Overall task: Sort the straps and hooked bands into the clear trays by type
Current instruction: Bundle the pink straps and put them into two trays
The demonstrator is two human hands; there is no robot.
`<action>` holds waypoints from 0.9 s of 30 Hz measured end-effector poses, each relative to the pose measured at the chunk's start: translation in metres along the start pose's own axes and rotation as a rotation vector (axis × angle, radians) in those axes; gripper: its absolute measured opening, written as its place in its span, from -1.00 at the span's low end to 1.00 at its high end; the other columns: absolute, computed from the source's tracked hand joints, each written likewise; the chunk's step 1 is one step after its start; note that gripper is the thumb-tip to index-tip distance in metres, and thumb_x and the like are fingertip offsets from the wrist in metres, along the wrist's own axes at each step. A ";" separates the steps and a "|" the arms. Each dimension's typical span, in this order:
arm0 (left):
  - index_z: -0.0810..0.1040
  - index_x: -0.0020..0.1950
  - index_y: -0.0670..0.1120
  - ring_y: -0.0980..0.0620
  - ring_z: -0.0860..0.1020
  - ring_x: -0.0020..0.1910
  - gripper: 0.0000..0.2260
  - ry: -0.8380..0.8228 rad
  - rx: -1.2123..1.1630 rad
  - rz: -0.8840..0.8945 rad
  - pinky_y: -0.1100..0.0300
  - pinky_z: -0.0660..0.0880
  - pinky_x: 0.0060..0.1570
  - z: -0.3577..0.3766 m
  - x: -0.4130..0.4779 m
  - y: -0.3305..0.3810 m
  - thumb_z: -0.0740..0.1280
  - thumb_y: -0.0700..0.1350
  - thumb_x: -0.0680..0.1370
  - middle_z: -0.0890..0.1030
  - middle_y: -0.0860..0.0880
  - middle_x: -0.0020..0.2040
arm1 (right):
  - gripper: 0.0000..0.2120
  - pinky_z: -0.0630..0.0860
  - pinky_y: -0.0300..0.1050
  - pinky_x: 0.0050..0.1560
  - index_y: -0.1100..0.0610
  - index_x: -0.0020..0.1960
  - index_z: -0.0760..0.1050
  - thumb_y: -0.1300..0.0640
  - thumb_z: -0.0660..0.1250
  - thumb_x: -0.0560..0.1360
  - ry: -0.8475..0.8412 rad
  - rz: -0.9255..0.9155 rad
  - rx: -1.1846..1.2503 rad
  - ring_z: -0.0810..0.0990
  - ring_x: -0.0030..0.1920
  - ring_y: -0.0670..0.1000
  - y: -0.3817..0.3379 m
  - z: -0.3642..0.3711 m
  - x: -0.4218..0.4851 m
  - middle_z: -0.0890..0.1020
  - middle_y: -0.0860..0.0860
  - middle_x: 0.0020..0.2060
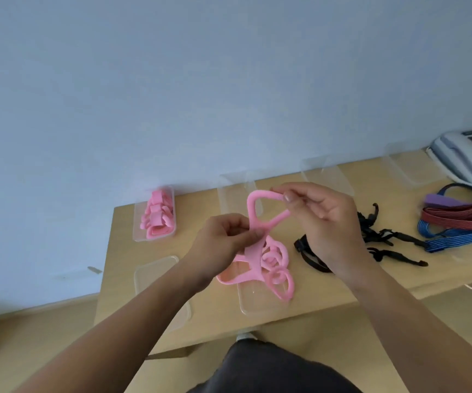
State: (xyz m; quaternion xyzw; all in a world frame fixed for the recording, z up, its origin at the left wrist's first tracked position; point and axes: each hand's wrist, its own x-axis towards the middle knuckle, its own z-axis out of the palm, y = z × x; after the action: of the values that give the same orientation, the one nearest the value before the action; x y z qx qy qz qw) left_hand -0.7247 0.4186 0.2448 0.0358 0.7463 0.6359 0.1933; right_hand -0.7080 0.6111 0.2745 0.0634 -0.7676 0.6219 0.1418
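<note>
Pinching a pink strap, soft, flat and twisted into a loop, with the left hand at its lower crossing and the right hand at its top bend, just above a tangle of more pink straps on the worktop. Seems early going: only one clear tray, beyond the left hand, filled with pink; left to sort, that tangle, black hooked bands beside the right hand, striped bands farther right.
</note>
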 end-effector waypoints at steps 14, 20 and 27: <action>0.70 0.02 -0.15 -0.01 0.62 -0.06 -0.81 -0.010 -0.146 0.380 0.06 0.53 0.05 0.010 -0.099 0.090 0.37 -0.06 0.56 0.71 -0.13 -0.03 | -0.86 0.51 -0.21 0.16 0.08 -0.06 0.70 0.21 0.52 0.38 0.183 -0.529 -0.347 0.62 0.12 -0.10 -0.112 -0.007 -0.046 0.70 -0.13 -0.06; 0.71 0.07 -0.16 0.03 0.62 -0.09 -0.72 0.046 -0.153 0.424 0.12 0.58 0.04 0.031 -0.125 0.088 0.31 0.00 0.65 0.74 -0.02 -0.06 | -0.93 0.48 -0.26 0.07 0.03 -0.12 0.73 0.11 0.46 0.43 0.167 -0.660 -0.559 0.58 0.05 -0.01 -0.119 -0.010 -0.066 0.70 -0.12 -0.09; 0.71 0.13 -0.01 -0.28 0.63 0.14 -0.72 0.183 -0.052 0.420 -0.34 0.51 0.23 0.053 -0.118 0.075 0.28 0.10 0.64 0.73 -0.17 0.08 | -0.85 0.40 -0.35 0.08 0.08 -0.05 0.69 0.19 0.50 0.38 0.016 -0.637 -0.592 0.52 0.08 0.01 -0.108 -0.037 -0.048 0.68 -0.10 0.00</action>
State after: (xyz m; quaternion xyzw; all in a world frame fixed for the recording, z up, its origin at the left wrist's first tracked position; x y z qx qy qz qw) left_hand -0.6127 0.4466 0.3400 0.1273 0.7205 0.6816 -0.0110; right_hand -0.6273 0.6193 0.3684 0.2491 -0.8537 0.3006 0.3447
